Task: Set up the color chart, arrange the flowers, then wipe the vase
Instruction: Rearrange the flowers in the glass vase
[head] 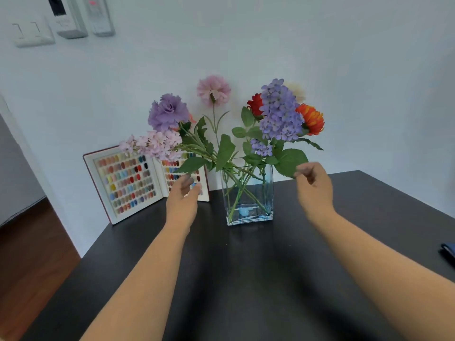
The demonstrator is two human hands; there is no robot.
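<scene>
A clear rectangular glass vase (247,212) stands on the black table (246,279) near the wall. It holds several artificial flowers (280,114): purple, pink, red and orange blooms on green stems. The open color chart (128,183) stands upright against the wall, left of the vase, its right page partly hidden by leaves and my left hand. My left hand (183,200) hovers left of the vase with loose, blurred fingers and holds nothing. On the vase's right, my right hand (314,185) has its fingers curled close to a large green leaf; no grip on it is visible.
A dark blue object (448,252) lies at the table's right edge. Switches and wall-mounted devices (73,18) sit high on the white wall at upper left. Brown wooden floor (29,254) runs along the table's left edge.
</scene>
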